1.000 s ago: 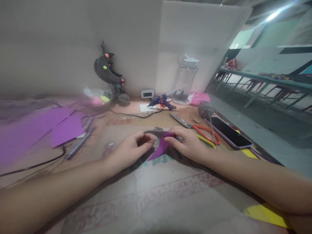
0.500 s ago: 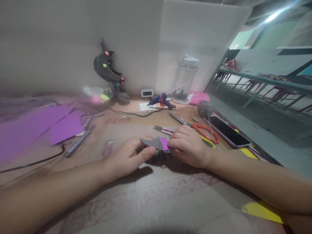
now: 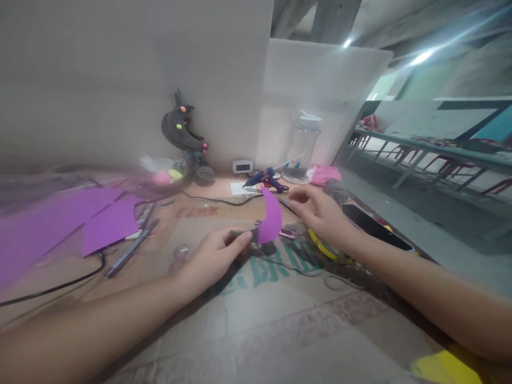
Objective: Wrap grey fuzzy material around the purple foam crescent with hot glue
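My left hand [image 3: 222, 250] pinches a crescent-shaped piece of purple paper [image 3: 271, 218] by its end wound with grey yarn, between thumb and fingers. The bare purple part curves upward, away from the hand. My right hand [image 3: 320, 213] is off the crescent, raised above the scissors with fingers loosely curled and a gap at the thumb; nothing shows in it. A strand of grey yarn [image 3: 296, 266] runs slack over the table from the crescent to the right. Beneath my right hand, the yellow scissor handle [image 3: 322, 248] and pink thread snips [image 3: 287, 233] are partly hidden.
Beyond the crescent lies a blue glue gun [image 3: 266, 180], near a small digital clock [image 3: 242, 166] and a clear bottle [image 3: 302, 146]. On the right are a phone [image 3: 378, 226] and yarn ball [image 3: 336, 191]. Purple sheets [image 3: 110, 221] and a pen [image 3: 130, 250] lie left.
My right hand has let go of the crescent and moved up and away. The crescent has turned so its purple part points upward. The view has tilted up slightly.
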Motion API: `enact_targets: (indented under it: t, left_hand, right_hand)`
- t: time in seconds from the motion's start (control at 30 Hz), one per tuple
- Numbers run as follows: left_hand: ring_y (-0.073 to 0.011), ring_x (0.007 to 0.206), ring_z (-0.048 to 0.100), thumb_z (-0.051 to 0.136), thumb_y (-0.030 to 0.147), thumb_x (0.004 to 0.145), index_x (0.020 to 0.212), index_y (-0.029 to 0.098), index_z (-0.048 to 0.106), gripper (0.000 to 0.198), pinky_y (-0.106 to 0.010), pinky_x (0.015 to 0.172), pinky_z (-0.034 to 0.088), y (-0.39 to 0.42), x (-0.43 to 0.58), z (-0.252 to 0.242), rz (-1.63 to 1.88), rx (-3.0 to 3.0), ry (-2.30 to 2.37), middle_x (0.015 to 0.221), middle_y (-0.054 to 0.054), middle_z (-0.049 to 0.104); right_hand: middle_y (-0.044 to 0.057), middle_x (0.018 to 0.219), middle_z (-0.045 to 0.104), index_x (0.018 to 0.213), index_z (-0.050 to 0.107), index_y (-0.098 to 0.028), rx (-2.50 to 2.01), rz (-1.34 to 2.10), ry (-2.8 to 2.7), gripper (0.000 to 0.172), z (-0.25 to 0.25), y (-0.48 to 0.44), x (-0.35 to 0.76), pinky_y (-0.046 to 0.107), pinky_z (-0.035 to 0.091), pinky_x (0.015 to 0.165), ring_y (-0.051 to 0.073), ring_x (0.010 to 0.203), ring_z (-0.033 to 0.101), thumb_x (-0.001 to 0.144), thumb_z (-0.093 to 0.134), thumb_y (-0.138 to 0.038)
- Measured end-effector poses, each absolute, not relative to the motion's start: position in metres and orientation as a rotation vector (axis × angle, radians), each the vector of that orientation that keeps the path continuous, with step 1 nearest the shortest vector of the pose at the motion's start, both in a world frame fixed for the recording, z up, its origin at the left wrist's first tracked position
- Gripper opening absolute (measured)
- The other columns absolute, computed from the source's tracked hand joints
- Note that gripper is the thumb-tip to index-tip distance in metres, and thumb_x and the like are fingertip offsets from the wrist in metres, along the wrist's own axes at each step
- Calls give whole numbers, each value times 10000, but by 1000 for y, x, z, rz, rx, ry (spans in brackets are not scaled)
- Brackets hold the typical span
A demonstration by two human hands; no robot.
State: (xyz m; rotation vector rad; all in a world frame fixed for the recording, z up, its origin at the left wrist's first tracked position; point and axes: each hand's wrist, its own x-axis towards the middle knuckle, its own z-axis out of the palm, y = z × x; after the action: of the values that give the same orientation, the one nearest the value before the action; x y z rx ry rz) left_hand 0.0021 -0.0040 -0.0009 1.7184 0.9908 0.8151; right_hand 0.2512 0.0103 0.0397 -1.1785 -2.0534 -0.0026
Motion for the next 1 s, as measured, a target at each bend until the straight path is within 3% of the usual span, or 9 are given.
enact_targets:
  t: [0.1,0.2,0.4,0.57,0.67,0.87,1.0]
  left_hand:
    - [-157,699,512,501,417,915,812,174,599,281,-256,642,388,-4,2,-2,832,1685,1028,736,1,572]
    - [-151,680,516,497,406,919,804,183,566,260,-256,642,400,-1,2,-4,860,1655,994,712,12,562]
    - [-140,693,519,556,386,901,826,190,544,210,-251,664,397,0,2,-5,891,1614,944,722,20,569]
    - [-132,660,511,557,386,906,877,198,517,194,-247,632,383,0,2,-7,876,1556,930,697,33,561]
    - [-130,674,511,514,380,931,869,191,536,200,-247,646,390,-1,2,-7,882,1582,894,711,27,557]
    - [-127,651,508,500,422,931,760,182,545,298,-239,612,379,-2,1,-2,859,1583,948,685,18,565]
    - [-122,612,487,510,425,922,764,186,552,290,-233,572,361,-4,1,2,840,1584,978,671,20,575]
  right_hand:
    - [69,994,690,1010,609,-175,-1433,148,-1908,189,42,35,268,346,495,823,207,908,636,897,527,-303]
    - [114,1175,669,1170,592,-146,-1548,221,-1924,325,37,56,280,376,488,922,226,1035,637,886,520,-286]
    - [155,1426,509,1355,514,-134,-1620,244,-2029,567,46,105,273,429,393,1064,307,1263,516,831,637,-314]
    - [110,1101,722,1078,694,-133,-1668,402,-2074,380,47,151,254,341,502,900,272,986,666,739,758,-293]
    - [78,915,752,965,709,-131,-1682,466,-2018,288,36,162,243,294,531,779,230,838,687,731,769,-289]
    - [122,845,743,853,681,-112,-1636,487,-1830,150,42,154,237,289,547,691,206,761,694,815,680,-258]
    - [130,831,746,798,665,-134,-1512,525,-1774,243,64,119,245,297,573,683,195,740,709,887,593,-348]
